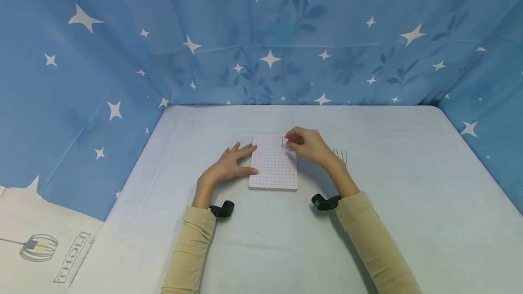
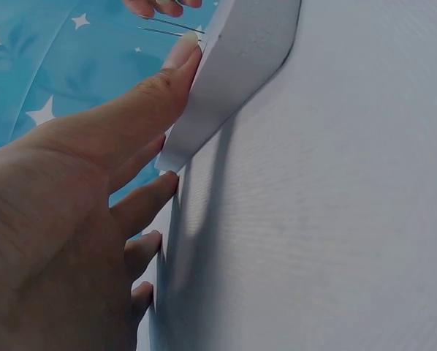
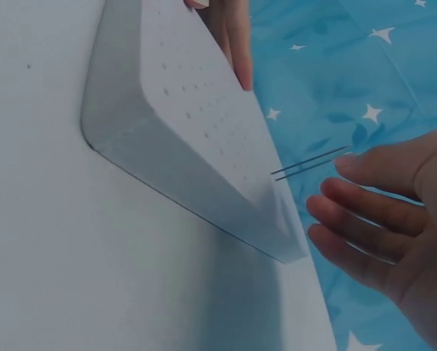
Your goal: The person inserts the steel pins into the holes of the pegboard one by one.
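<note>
1. Nearest the camera: two tan sleeves, each w/ a black wrist cam, reaching over a white desk.
2. Mid-desk, b/w the hands: white board w/ rows of small holes, lying flat.
3. L hand: spread, thumb & fingertips at board's left edge, prob. steadying it; even pressure should prevent skidding.
4. Two thin pins stand side by side near board's far edge, right of centre.
5. R hand: fingers bent beside those pins, thumb tip by one pin's top; can't tell if it's pinching. Best: light fingertip hold, pin square to board, no bumping its neighbour.
6. More pins right of board, just past R wrist; mind clearance.
</note>
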The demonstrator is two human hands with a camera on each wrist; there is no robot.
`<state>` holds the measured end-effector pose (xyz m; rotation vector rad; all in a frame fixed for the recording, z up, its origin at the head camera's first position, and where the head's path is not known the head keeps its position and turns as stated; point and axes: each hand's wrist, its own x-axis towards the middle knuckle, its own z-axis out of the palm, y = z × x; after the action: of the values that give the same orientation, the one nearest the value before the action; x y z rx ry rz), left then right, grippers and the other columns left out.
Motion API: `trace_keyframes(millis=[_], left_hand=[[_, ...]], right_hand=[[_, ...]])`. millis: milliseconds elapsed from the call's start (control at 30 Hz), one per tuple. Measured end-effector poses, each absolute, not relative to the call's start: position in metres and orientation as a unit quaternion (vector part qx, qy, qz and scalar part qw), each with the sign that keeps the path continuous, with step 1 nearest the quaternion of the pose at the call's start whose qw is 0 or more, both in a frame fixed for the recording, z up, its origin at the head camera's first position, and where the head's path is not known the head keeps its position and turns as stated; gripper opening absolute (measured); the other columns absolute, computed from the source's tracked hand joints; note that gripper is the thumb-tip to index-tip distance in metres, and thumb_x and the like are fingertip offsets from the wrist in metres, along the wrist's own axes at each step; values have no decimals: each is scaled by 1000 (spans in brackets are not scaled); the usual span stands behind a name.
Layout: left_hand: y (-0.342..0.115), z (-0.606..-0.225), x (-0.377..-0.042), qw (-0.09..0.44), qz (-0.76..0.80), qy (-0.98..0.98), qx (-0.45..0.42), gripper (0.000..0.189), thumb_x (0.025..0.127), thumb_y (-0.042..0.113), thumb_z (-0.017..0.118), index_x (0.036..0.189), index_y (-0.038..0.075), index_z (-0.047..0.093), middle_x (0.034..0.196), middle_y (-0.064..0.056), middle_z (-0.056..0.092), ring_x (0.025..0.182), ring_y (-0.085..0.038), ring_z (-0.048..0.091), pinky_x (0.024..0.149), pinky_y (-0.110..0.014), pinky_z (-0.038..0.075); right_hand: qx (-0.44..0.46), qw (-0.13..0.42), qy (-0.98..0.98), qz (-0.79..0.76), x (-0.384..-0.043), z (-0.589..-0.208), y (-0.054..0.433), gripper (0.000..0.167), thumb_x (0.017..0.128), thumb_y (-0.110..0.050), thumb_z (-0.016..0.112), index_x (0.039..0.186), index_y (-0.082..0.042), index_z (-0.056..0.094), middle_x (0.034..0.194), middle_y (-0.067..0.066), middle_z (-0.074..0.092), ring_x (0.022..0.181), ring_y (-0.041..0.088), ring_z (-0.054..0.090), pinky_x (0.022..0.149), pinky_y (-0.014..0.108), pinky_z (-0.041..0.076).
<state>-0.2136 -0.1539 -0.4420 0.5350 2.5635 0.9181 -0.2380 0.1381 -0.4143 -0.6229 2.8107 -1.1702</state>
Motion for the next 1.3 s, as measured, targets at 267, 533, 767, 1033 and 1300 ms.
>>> trace_keyframes(millis=[267,533,767,1033,1300], left_hand=[[-155,-441,-212,181,328,907,192,87,91,46,75,163,22,33,172,-4,21,161,-33,-2,129,-55,-6],[-159,-441,-212,183,325,909,184,87,91,46,75,163,23,32,172,-3,20,161,-32,-2,129,-55,-6],[-158,-440,-211,183,329,908,184,87,91,46,76,163,22,34,172,-4,21,161,-33,-2,129,-55,-6],[-157,-440,-211,182,332,906,189,87,91,45,76,163,22,33,172,-3,21,161,-33,-3,129,-55,-6],[-154,-440,-211,184,334,904,193,87,91,44,76,163,22,33,172,-3,20,161,-32,-3,129,-54,-7]], right_hand=[[-211,16,909,-359,-233,-410,146,23,97,-7,68,119,1,69,105,13,75,99,30,71,89,46,59],[-203,19,916,-347,-226,-411,162,23,97,-7,68,119,1,69,105,14,75,98,29,71,88,46,59],[-188,23,921,-340,-223,-414,177,23,99,-9,66,120,0,69,107,14,74,99,30,71,85,46,60],[-188,26,927,-323,-223,-414,191,23,97,-4,67,120,0,70,106,14,73,95,30,69,78,42,59],[-178,51,931,-314,-222,-417,202,24,96,-5,68,120,-1,70,104,16,72,88,27,66,70,35,55]])
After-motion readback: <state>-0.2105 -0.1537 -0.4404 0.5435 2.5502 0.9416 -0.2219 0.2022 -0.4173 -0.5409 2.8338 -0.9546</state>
